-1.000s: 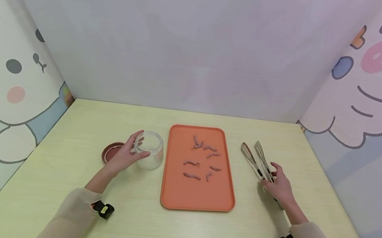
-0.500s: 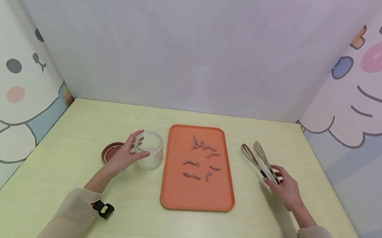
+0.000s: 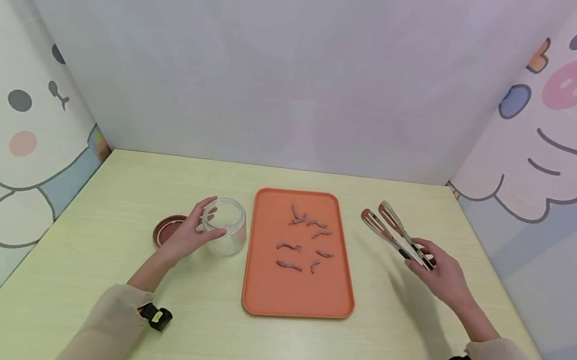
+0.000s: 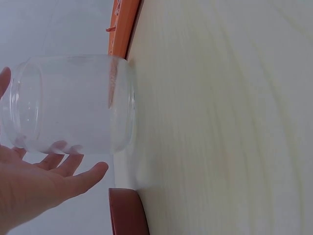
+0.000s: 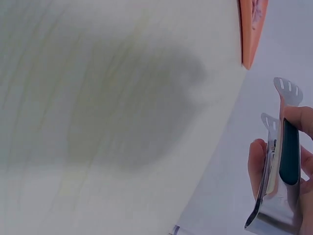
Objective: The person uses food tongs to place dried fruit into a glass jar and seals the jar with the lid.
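Note:
A clear open-topped glass jar [image 3: 230, 240] stands upright on the table, left of an orange tray [image 3: 296, 297]. My left hand [image 3: 185, 241] holds the jar near its rim, thumb at the front and fingers round the far left side. In the left wrist view, fingertips [image 4: 73, 161] lie along the jar's wall. Metal tongs [image 3: 388, 230] with slotted ends and dark grip pads are in my right hand [image 3: 444, 276], raised over the table and pointing up left, their arms spread. The right wrist view shows the tongs [image 5: 289, 152] between thumb and fingers.
On the tray lie several small, thin, greyish-pink twisted strips [image 3: 289, 266]. A round dark red lid [image 3: 161, 229] sits on the table left of the jar, partly behind my left hand. Cartoon-printed walls [image 3: 561, 128] stand at both sides, a plain one behind.
My right hand has picked the tongs up off the table and drawn back to the right, turning them slightly leftward. The left hand and jar have stayed in place.

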The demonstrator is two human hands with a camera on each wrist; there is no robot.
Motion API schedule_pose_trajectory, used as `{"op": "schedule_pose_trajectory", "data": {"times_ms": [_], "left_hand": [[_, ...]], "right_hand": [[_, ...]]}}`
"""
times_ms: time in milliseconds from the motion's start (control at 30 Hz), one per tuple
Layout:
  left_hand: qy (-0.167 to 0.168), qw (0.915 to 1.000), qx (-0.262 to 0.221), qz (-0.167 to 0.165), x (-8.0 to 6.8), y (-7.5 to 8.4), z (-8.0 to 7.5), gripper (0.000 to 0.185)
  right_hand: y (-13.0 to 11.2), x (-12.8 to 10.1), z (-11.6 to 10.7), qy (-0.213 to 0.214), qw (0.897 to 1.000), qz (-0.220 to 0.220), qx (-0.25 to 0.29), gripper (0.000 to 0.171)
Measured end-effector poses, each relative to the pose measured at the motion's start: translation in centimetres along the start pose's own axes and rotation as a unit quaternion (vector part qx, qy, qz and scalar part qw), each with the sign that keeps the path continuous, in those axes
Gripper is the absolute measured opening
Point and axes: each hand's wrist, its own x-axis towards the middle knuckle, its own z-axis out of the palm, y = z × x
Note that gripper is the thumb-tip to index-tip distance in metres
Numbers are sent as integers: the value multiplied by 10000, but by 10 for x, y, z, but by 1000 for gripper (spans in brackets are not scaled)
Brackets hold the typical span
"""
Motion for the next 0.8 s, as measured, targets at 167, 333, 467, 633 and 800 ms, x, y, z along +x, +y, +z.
{"op": "schedule_pose_trajectory", "data": {"times_ms": [167,333,467,633,800], "left_hand": [[6,10000,-27,22,1,-1,0,73],[-16,10000,-50,38,6,-12,-1,75],[0,10000,5,9,13,-26,-2,76],[26,9999,97,33,14,-31,-2,77],[38,9999,109,12,14,-31,-2,77]], "right_hand": [[-5,6,-7,-20,9995,-322,27,43],[-10,14,-7,-105,9978,-648,12,42],[-13,21,-3,-176,9964,-834,-1,43],[-15,28,6,-300,9958,-864,82,43],[-15,35,16,-408,9947,-910,258,42]]}}
